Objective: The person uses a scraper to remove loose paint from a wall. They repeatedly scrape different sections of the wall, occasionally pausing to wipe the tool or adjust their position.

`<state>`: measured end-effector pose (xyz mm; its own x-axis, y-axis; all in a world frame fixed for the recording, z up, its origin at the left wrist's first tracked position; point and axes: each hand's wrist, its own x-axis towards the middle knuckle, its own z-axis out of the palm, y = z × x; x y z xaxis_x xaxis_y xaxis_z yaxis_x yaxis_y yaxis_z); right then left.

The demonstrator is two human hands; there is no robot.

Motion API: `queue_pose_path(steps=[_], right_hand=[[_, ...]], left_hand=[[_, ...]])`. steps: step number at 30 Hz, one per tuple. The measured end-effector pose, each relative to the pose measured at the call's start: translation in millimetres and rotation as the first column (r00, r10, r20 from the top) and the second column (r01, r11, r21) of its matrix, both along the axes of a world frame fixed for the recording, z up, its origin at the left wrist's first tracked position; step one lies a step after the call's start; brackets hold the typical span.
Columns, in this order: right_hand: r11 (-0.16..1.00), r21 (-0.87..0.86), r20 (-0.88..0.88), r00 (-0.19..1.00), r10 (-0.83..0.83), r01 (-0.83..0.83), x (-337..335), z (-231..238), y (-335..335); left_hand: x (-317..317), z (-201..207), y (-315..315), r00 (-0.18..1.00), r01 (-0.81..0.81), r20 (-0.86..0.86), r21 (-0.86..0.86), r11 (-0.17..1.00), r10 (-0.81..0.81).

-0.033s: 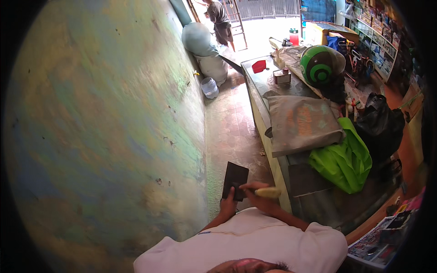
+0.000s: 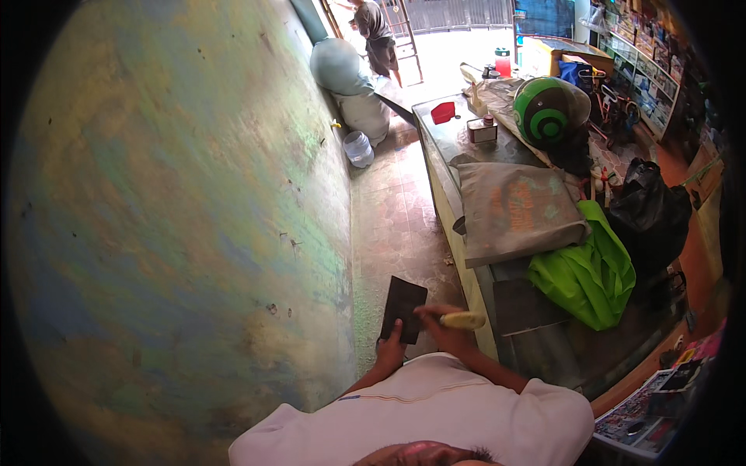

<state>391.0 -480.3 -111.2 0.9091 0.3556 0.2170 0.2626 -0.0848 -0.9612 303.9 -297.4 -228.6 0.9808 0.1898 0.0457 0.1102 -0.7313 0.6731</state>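
My left hand (image 2: 392, 349) grips the lower edge of a dark, flat, rectangular piece (image 2: 403, 301), its thumb lying on the face. The piece is tilted in front of my chest, above the floor. My right hand (image 2: 448, 336) is closed round a tool with a pale yellow handle (image 2: 464, 320). The handle's thick end points right, and the fingertips hide the working end. Those fingertips are close to the right edge of the dark piece; whether they touch it I cannot tell.
A long glass-topped counter (image 2: 443, 167) runs along my right. On it are a grey-brown printed bag (image 2: 521, 213), a bright green bag (image 2: 587, 272), a helmet (image 2: 548, 113) and a small can (image 2: 482, 130). A painted wall (image 2: 194, 233) stands left. A person (image 2: 373, 35) is by the far doorway.
My right hand has shifted slightly right, away from the dark piece, with the yellow-handled tool in it. The left hand and the piece have barely moved.
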Motion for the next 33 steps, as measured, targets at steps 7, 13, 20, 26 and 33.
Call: queue_pose_path(steps=[7,13,20,26,33], right_hand=[[0.986,0.054,0.009,0.988,0.156,-0.156,4.8,-1.9,2.4],[0.987,0.006,0.057,0.986,0.159,-0.159,1.6,-3.4,-3.0],[0.987,0.017,-0.046,0.986,0.161,-0.16,-0.2,-0.3,-8.2],[0.982,0.019,0.117,0.976,0.183,-0.186,-6.1,2.0,-8.0],[0.994,-0.066,0.085,0.992,0.096,-0.091,-5.0,6.5,-13.7]], left_hand=[[-3.9,-8.7,1.0,0.98,0.025,0.196,0.036,0.999,-0.032],[-6.8,1.5,5.8,0.991,-0.014,-0.132,-0.297,0.955,-0.026],[4.0,30.4,-14.7,0.979,-0.171,-0.097,-0.867,0.468,0.178],[6.9,30.0,-14.3,0.967,-0.254,-0.221,-0.819,0.514,0.126],[1.0,41.4,-15.4,0.998,0.061,0.041,-0.489,0.87,-0.047]])
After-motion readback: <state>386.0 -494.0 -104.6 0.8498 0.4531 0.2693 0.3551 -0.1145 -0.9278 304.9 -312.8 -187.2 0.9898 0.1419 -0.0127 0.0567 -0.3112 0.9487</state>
